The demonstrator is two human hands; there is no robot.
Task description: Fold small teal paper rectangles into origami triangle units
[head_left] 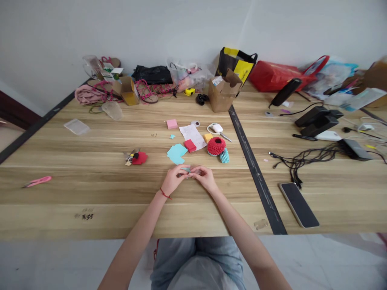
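My left hand (174, 178) and my right hand (205, 177) meet over the table, fingertips pinched on a small light-blue piece of paper (185, 170). The fingers cover much of it, so its folds do not show clearly. Just beyond lie loose light-blue paper sheets (177, 154) and a red paper stack (190, 146). To the right sits a round red folded-paper piece (216, 146), with a light-blue folded-paper piece (224, 155) against it. A written white sheet (193, 135) lies behind, near a pink paper stack (172, 124) and a yellow one (208, 137).
Scissors (225, 137) lie behind the red piece, and pink thread snips (38, 182) are far left. A small red item with metal bits (139, 158) is left of my hands. A phone (298, 204) and black cables (298, 159) lie right. Bags and a cardboard box (222, 96) line the wall.
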